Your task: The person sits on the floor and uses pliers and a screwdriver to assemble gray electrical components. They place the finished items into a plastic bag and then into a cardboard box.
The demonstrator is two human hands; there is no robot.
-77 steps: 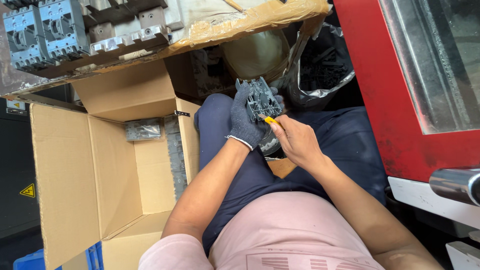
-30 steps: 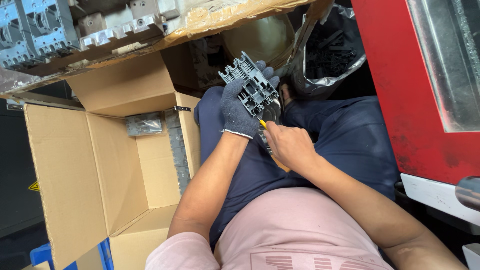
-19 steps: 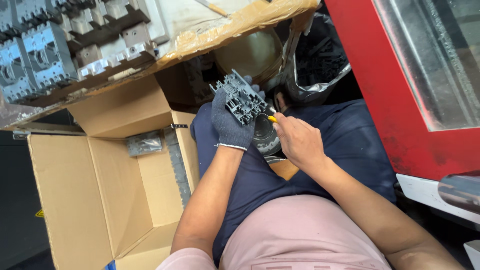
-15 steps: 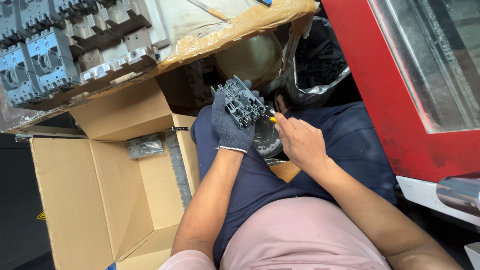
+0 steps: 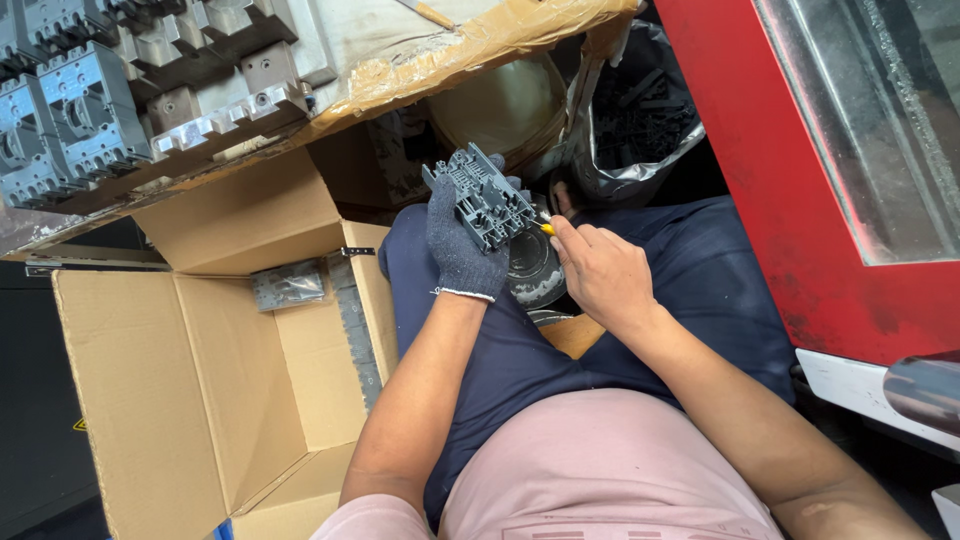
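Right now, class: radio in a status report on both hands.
Left hand, gloved, grips grey plastic part. Right hand, bare, holds yellow-handled tool at it. Nothing between them.

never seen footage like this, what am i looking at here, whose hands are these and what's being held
The camera sits on a person's head and looks down at their own lap and arms; they are seated.

Their left hand, in a grey glove, holds up a grey moulded plastic part with many small slots. Their bare right hand pinches a small tool with a yellow handle against that part's edge.

To the left stands an open cardboard box, with a small grey piece lying on a flap. Above, a cardboard-covered shelf carries rows of similar grey blocks. A plastic bag of dark pieces sits behind the hands, and a red machine stands on the right.
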